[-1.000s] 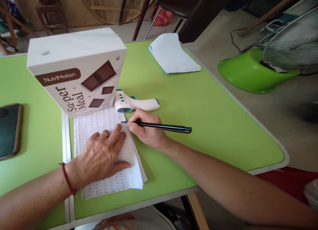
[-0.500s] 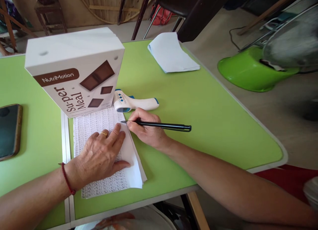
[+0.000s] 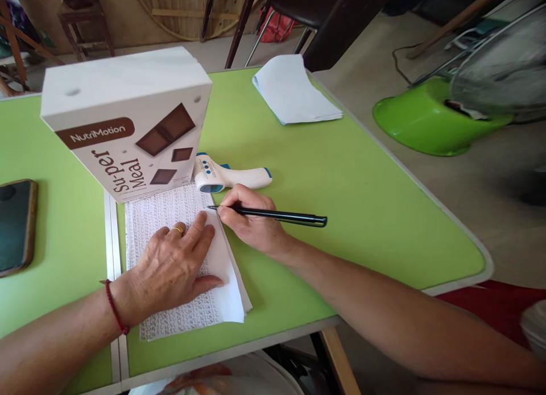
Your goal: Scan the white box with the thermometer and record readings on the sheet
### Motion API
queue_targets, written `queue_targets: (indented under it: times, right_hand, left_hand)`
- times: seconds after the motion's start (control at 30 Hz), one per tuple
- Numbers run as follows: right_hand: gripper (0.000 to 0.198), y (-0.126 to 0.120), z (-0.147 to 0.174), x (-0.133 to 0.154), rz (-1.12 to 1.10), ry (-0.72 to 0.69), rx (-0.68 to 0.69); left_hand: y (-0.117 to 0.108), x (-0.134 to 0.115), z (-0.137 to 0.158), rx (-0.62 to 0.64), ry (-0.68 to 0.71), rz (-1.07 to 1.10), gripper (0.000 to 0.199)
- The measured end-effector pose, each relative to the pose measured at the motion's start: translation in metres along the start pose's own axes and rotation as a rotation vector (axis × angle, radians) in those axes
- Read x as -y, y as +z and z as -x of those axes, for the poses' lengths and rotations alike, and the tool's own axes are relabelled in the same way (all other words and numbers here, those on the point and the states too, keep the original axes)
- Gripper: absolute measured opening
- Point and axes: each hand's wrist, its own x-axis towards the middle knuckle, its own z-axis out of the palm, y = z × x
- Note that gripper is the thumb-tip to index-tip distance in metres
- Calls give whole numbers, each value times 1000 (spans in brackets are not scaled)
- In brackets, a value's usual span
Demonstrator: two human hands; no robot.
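Note:
My left hand (image 3: 174, 264) lies flat on a stack of white paper (image 3: 230, 292), fingers stretched out and thumb apart. Rows of dense handwriting cover most of the top sheet, while a strip along its right side is blank. Between thumb and fingers my right hand (image 3: 253, 219) pinches a black pen (image 3: 294, 216), its tip at the sheet's upper right near my left index finger. Just beyond that hand rests a white and blue infrared thermometer (image 3: 247, 178). A white NutriMotion box (image 3: 128, 94) stands at the paper's far edge.
The green table (image 3: 350, 213) has a pale rim and a seam at left. A phone (image 3: 17, 224) lies at the left edge, folded white paper (image 3: 294, 94) at the back. On the floor to the right are a green plastic stool (image 3: 418, 119) and a fan (image 3: 503, 71).
The view has shifted very slightly. Both hands and the pen keep nearly the same place on the paper.

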Motion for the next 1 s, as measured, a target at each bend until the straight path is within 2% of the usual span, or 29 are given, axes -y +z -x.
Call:
queue_targets:
  times: [0.27,0.47,0.63,1.0]
  right_hand:
    - [19,0,0,0,13,-22,1]
    - [17,0,0,0,-20,17,-72]
    - [18,1,0,-1,3,-11,-85]
    - [17,1,0,1,31,-19,-45]
  left_hand:
    - [0,0,-1,-5,2,1,71]
    - [-1,0,-1,-7,-7,-1,69]
    - [-1,0,1,-16,2,5,69]
    - [-2,0,1,-13,-3,-10,72]
